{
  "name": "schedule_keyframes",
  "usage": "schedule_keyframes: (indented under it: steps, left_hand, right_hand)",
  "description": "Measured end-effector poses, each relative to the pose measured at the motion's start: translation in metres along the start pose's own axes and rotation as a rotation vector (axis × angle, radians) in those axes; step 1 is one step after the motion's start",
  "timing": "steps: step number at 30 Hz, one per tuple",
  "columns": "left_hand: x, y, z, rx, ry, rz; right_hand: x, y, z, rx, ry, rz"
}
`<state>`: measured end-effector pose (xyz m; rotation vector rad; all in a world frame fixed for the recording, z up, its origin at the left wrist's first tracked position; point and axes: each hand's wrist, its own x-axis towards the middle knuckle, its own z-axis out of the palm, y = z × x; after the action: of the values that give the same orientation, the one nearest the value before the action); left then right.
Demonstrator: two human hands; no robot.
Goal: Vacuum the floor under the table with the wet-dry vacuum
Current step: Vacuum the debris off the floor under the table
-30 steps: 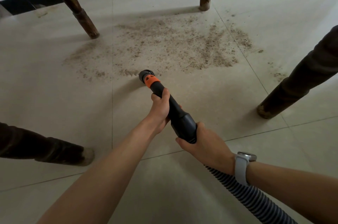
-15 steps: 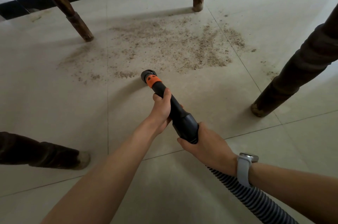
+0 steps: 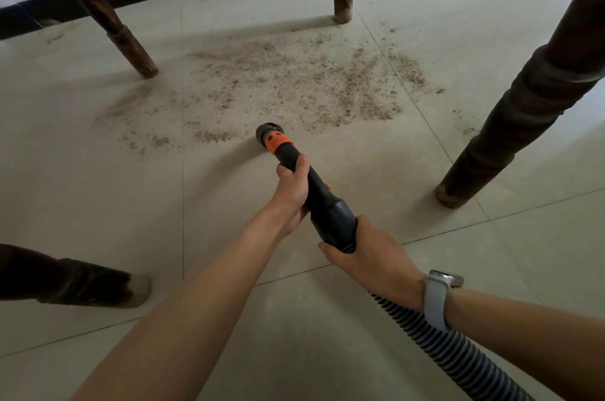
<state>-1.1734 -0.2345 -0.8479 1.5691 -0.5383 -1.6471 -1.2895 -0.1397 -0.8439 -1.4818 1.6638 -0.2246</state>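
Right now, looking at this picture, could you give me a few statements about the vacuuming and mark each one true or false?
1. Both hands hold the vacuum wand. True: the left hand grips it nearer the nozzle, and the right hand grips it where the ribbed hose joins.
2. The floor is already clean. False: a wide patch of dirt lies scattered on the tiles beyond the nozzle.
3. The nozzle has an orange collar. True.
4. The watch is on the left wrist. False: it is on the right wrist.
5. Only one table leg is in sight. False: four show, among them the far-left leg and the near-right leg.
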Motion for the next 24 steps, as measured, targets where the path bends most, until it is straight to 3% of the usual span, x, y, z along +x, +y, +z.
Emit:
schedule_keyframes:
  steps: [24]
  left_hand:
    - [-0.007,-0.008,0.040,0.071,-0.070,-0.027]
  right_hand:
    - [-0.013,0.024,-0.015,-0.023,0.054,0.078]
